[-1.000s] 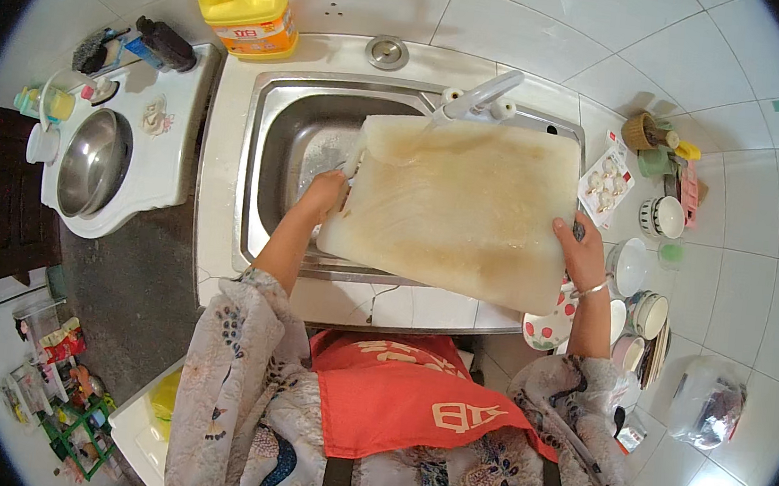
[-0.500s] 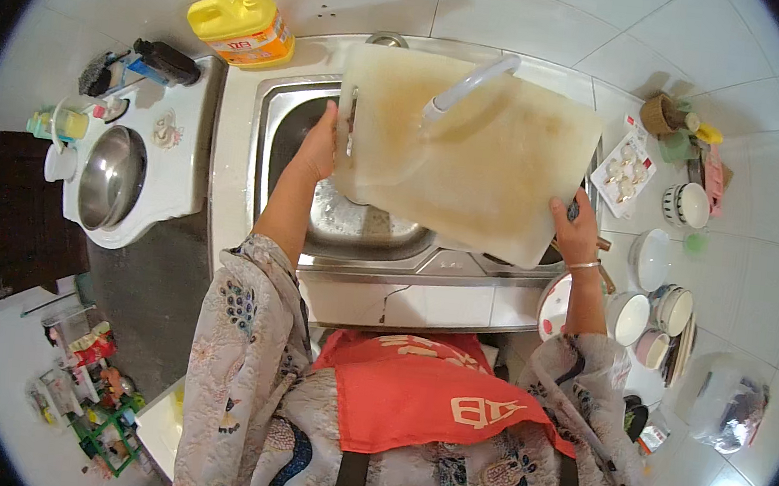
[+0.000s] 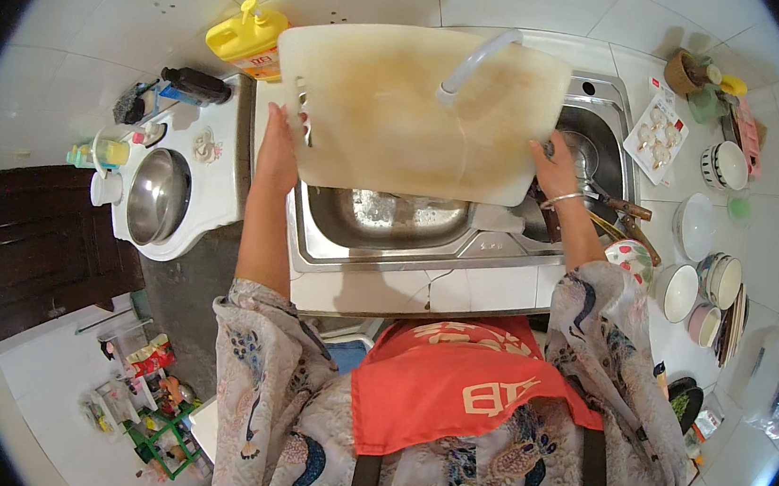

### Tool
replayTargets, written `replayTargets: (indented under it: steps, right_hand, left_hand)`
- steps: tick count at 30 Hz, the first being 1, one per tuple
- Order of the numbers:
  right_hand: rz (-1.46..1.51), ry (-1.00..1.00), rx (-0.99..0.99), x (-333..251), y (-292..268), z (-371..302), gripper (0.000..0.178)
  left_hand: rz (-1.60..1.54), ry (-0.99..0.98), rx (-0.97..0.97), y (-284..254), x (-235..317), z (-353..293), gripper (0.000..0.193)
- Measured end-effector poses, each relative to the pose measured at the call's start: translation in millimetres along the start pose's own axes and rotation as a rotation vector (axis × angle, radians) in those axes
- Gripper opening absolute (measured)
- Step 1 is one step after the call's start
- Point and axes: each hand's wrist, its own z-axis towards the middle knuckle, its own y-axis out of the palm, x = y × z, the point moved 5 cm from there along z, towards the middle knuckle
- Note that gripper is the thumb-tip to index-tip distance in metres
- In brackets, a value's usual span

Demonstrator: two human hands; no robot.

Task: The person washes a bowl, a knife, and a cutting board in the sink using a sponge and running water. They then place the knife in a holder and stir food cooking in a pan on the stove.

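Note:
A large whitish cutting board [image 3: 373, 127] with brownish stains and a slotted left end is held up over the steel sink [image 3: 378, 265]. My left hand [image 3: 278, 154] grips its left edge. On its lower right edge my right hand [image 3: 558, 173], with a bangle at the wrist, is closed; a small dark grey bit shows by those fingers, too small to make out. The pale tap spout [image 3: 476, 65] comes over the board's far side, its end above the board's face. Most of the left basin is hidden beneath the board.
Wooden-handled utensils [image 3: 628, 209] lie in the right basin. Several bowls [image 3: 679, 292] and a tray of white pieces [image 3: 657, 136] stand on the right counter. A yellow jug [image 3: 248, 38] stands back left. A steel basin [image 3: 157, 198] sits on the white stand at left.
The board has turned from slanting down at the right to nearly level, and has shifted left with both hands. More of the right basin shows. The view has moved slightly too.

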Motion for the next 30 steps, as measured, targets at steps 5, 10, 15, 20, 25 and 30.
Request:
replayTargets:
  steps: [5,10,15,20,25,30]
  right_hand:
    - [0.042,0.014,-0.090,6.6,41.6,11.0,0.035]
    - [0.102,0.051,-0.230,23.3,89.0,21.3,0.038]
    - [0.111,0.309,-0.267,0.2,113.5,9.3,0.065]
    - [-0.194,0.300,-0.439,10.3,108.2,16.6,0.070]
    - [-0.266,0.427,-0.601,4.5,61.5,11.0,0.063]
    - [-0.281,0.375,-0.518,-1.8,28.5,11.1,0.055]
  left_hand:
    - [0.047,0.060,0.050,-55.0,15.5,-12.1,0.080]
    - [0.264,0.088,0.225,-66.5,56.0,-54.8,0.072]
    - [0.310,0.110,0.207,-70.6,75.9,-91.6,0.057]
    - [0.419,-0.014,0.274,-100.0,54.2,-100.3,0.041]
    - [0.580,-0.099,0.171,-114.2,-15.6,-82.9,0.032]
    - [0.581,-0.153,0.095,-91.8,-75.2,-81.6,0.025]
